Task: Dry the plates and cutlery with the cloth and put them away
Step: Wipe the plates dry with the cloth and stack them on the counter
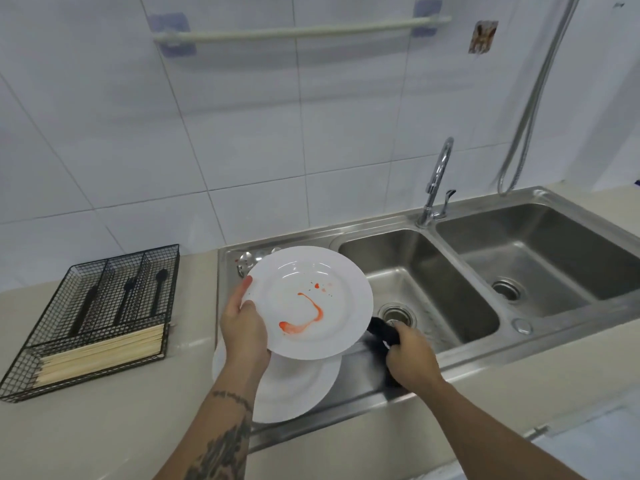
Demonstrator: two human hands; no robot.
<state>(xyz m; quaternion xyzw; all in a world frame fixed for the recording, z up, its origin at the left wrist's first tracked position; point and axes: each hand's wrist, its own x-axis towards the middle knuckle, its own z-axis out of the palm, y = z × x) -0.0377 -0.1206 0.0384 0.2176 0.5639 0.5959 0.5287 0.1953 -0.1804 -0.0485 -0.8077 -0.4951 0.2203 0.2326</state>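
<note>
Head view: left hand point(242, 327) grips round glossy plate point(311, 299); right hand point(410, 355) clutches dark, seemingly soft cloth point(382, 332).

The single head-worn camera is looking forward and down from the person's standing height, facing the tiled wall point(242, 140) behind the counter point(104, 427). It is sitting close above the double sink point(519, 344), its wide lens bending the edges; no second view is sharing the scene.

White tiled wall point(242, 133), beige counter point(104, 438), steel double sink point(540, 199).
</note>
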